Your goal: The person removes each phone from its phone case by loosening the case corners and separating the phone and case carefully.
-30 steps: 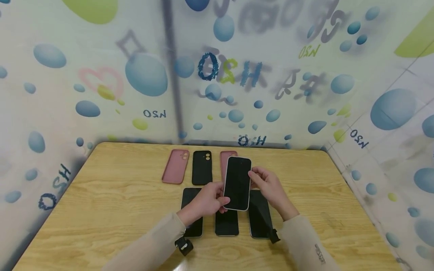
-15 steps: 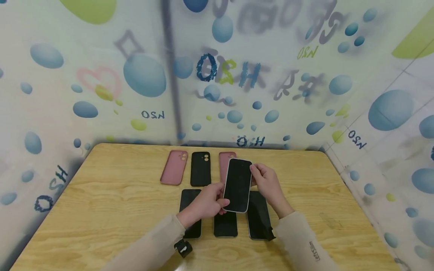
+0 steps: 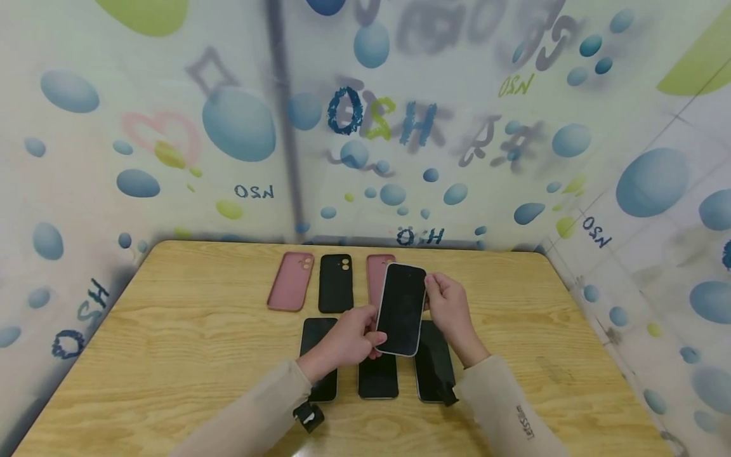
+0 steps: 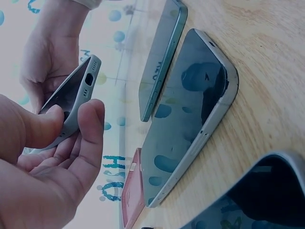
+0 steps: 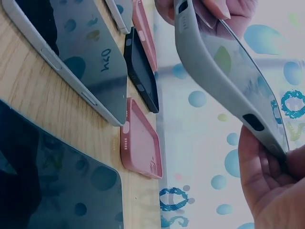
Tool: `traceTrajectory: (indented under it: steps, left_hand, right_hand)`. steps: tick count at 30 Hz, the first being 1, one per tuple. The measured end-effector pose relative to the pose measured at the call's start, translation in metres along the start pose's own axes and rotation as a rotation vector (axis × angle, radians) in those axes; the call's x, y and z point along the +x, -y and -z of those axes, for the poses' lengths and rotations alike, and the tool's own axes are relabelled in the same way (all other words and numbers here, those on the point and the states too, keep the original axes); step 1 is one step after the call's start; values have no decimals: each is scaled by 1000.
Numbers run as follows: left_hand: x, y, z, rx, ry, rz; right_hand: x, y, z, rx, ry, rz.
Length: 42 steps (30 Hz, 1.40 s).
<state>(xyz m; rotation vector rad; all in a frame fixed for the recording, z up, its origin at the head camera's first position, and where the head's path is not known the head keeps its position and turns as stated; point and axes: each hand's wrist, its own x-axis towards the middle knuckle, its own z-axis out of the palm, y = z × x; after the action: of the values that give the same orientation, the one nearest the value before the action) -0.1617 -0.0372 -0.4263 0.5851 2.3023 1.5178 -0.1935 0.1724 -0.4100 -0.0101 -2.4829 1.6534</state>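
Note:
A phone point(image 3: 401, 311) with a black screen is held up in front of me, tilted, in a light grey case point(image 5: 209, 71) whose cutouts show in the right wrist view. My left hand point(image 3: 349, 336) grips its lower left corner, thumb over the front and fingers behind. At the upper right edge my right hand point(image 3: 451, 311) pinches it, thumb near the corner. Below lie three more phones, screens up: a left one point(image 3: 325, 387) partly under my left forearm, a middle one point(image 3: 379, 382) partly covered by the held phone, and a right one point(image 3: 435, 365).
Along the back of the wooden table point(image 3: 200, 330) lie a pink phone case point(image 3: 290, 282), a black phone case point(image 3: 335, 284) and a second pink case point(image 3: 375, 270), partly hidden behind the held phone. A patterned wall point(image 3: 320, 190) stands behind the table.
My right thumb has shifted up the phone's edge toward its top right corner, and the right forearm has moved slightly left. The left hand keeps its grip.

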Motion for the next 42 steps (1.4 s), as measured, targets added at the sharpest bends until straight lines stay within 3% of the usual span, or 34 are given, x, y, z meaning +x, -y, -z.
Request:
traceTrajectory:
  steps: [6, 23, 29, 35, 42]
  left_hand:
    - [0, 0, -1, 0, -1, -13]
    - [4, 8, -3, 38, -28, -5]
    - [5, 7, -5, 57, -43, 4]
    - [6, 4, -10, 63, -43, -12]
    - [7, 5, -3, 24, -41, 0]
  right_hand:
    - [-1, -1, 0, 34, -19, -22]
    - [-1, -6, -1, 288, -1, -159]
    - [-1, -7, 1, 314, 7, -184]
    - [0, -9, -2, 443, 7, -233]
    - [4, -9, 3, 498, 84, -271]
